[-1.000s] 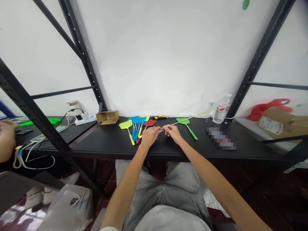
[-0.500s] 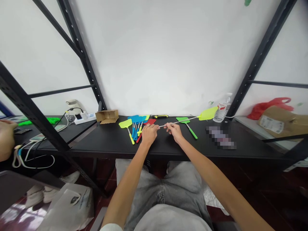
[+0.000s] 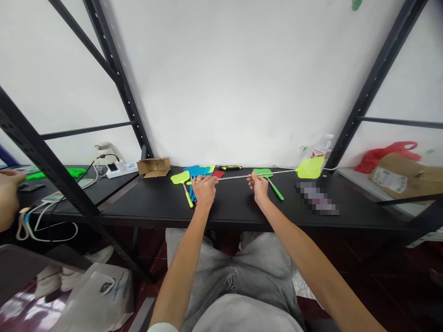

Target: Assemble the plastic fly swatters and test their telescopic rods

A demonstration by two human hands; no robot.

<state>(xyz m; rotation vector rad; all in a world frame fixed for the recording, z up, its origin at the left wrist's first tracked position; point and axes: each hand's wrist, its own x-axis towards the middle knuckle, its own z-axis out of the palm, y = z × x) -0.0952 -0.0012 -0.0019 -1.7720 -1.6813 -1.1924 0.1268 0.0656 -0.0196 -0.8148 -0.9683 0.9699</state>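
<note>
Both hands hold one yellow-green fly swatter (image 3: pixel 310 168) above the black table, its thin metal rod lying nearly level from left to right. My left hand (image 3: pixel 205 189) is closed round its handle end. My right hand (image 3: pixel 259 185) pinches the rod near its middle. The mesh head is at the right, partly in front of the water bottle (image 3: pixel 326 146). Under my left hand lie several blue fly swatters (image 3: pixel 195 171), partly hidden, and a red one (image 3: pixel 218 174). Left of them is another yellow-green swatter (image 3: pixel 180 178); a green swatter (image 3: pixel 276 190) lies beside my right hand.
A small open cardboard box (image 3: pixel 154 167) and a power strip (image 3: pixel 122 170) stand at the left. A black-and-yellow cutter-like tool (image 3: pixel 230 167) lies by the wall. At far left shows another person's hand (image 3: pixel 8 198). Metal uprights flank the table (image 3: pixel 235 207).
My hands have moved apart, left hand leftward and right hand rightward. More of the rod shows between them, and the swatter's head has shifted right and turned its flat face toward me.
</note>
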